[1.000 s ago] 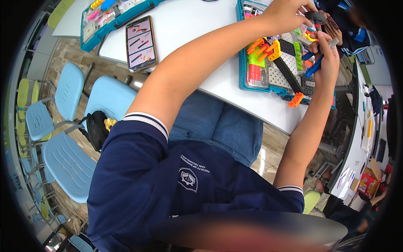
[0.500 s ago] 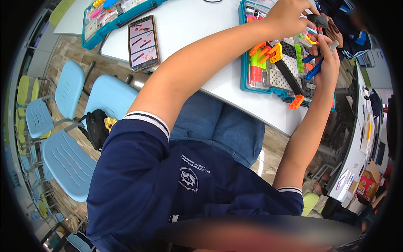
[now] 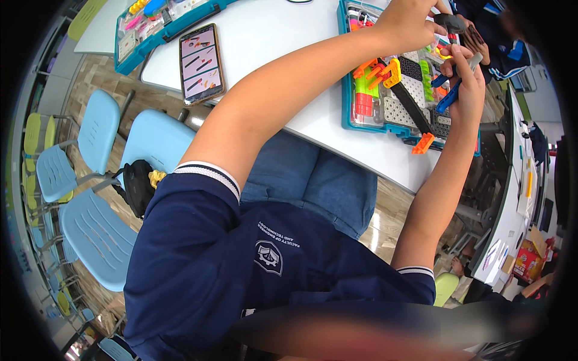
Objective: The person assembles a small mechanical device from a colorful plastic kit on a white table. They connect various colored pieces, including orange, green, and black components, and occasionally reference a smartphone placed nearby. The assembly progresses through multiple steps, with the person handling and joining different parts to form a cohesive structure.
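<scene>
Light-blue chairs with slotted backs occupy the left side, and a black bag rests on the seat nearest the wearer. Rightward, a teal case of small coloured parts lies open, beside a phone whose lit screen shows pictures of parts; the phone lies on the white bench. Next comes a larger open parts case, rimmed in teal. Within it are green blocks and red blocks, pale perforated plates, darker plates of similar pattern and a green toothed strip. Across these lies a long black bar, set obliquely, with yellow and orange connectors at its far end and an orange end piece at its near end.

Above the case, the left hand is bent inward, its fingertips closed on a dark grey piece, smooth and rounded in outline, from whose underside a short red section projects. Immediately to the right, the right hand grips a blue-handled tool, its two handles standing apart and its grey end emerging past the fingers; the fingertips lie just below the red section, though contact cannot be determined.
</scene>
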Motion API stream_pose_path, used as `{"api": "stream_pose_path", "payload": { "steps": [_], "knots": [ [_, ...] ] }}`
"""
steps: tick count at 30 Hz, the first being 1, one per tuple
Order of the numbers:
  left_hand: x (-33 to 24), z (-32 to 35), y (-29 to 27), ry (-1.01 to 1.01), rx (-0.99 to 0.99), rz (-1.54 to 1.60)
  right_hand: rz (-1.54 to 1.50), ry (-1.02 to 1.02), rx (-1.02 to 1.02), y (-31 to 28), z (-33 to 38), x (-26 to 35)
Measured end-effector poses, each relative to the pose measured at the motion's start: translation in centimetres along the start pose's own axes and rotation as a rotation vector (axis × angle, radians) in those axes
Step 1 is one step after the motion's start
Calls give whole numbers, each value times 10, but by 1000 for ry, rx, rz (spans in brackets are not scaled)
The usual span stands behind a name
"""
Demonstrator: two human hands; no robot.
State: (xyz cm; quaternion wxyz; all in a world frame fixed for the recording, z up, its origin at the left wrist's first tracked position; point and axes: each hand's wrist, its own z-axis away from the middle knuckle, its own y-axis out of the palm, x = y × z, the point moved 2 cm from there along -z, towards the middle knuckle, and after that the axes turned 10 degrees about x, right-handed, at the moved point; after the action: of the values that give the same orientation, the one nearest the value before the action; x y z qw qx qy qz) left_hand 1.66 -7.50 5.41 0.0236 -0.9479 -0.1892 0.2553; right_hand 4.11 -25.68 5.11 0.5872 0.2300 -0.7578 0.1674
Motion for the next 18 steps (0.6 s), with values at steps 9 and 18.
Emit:
{"api": "stream_pose_path", "payload": {
  "steps": [9,18],
  "knots": [
    [3,-1,-1,12,-23,-58,4,-24,30,2,0,0],
    [5,-2,-1,-6,-29,-35,-3,-43,40,1,0,2]
  ]
}}
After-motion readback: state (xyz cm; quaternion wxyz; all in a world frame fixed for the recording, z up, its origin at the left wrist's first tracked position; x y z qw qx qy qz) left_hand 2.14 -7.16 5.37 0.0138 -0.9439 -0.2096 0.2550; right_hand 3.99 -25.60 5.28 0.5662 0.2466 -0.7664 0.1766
